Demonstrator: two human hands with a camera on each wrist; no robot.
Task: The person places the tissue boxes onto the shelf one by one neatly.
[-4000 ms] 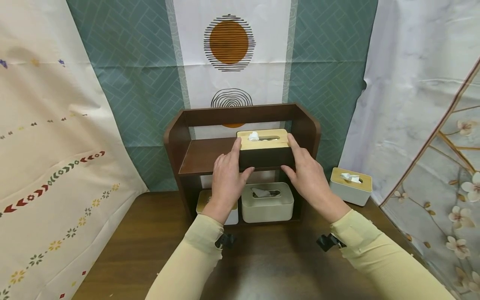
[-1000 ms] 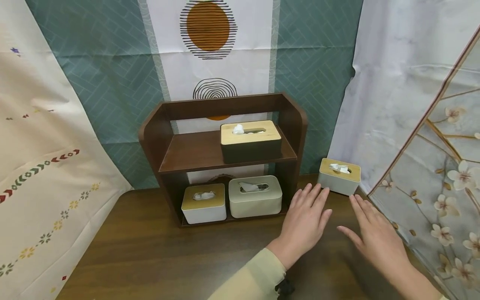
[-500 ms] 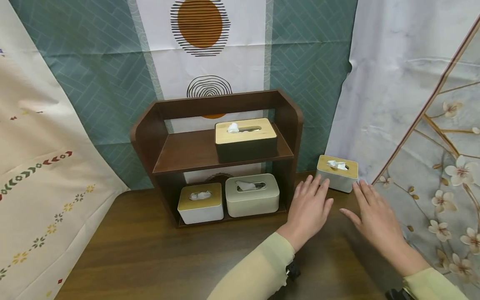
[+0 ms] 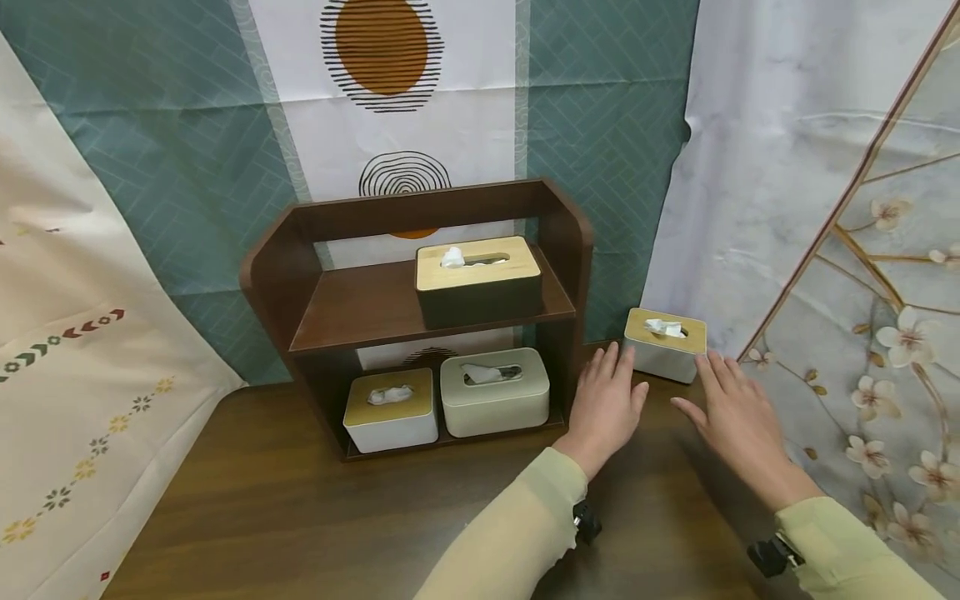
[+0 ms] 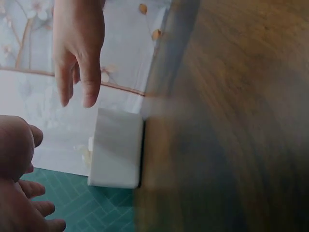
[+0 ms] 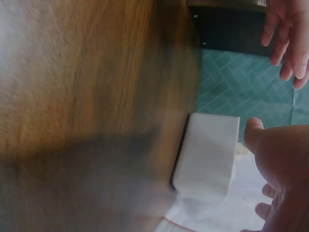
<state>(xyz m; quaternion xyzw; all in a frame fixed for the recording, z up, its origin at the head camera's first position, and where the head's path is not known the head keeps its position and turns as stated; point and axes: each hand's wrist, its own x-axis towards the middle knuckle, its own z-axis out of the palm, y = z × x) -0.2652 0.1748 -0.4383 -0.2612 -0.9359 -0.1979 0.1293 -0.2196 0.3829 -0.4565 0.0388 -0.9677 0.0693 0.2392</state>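
Observation:
A light grey tissue box (image 4: pixel 660 357) with a wooden lid and a white tissue poking out stands on the table, right of the shelf. My left hand (image 4: pixel 603 408) is held before its left side, fingers straight. My right hand (image 4: pixel 738 421) is before its right side, fingers extended and thumb spread. Both wrist views show a gap between the hands and the grey tissue box (image 5: pixel 117 150), so neither holds anything. A black tissue box (image 4: pixel 480 298) with a wooden lid sits on the upper board of the brown shelf (image 4: pixel 352 308), toward the right.
On the lower level stand a white tissue box (image 4: pixel 393 429) with a wooden lid and, beside it, a cream tissue box (image 4: pixel 497 407). The wooden table (image 4: pixel 315 517) extends in front. Patterned cloths hang behind and at both sides; the flowered cloth (image 4: pixel 862 350) is close by my right hand.
Four seconds ago both hands gripped the black tissue box at the upper shelf. It now rests there, released, and both hands have moved right, closer to the grey tissue box.

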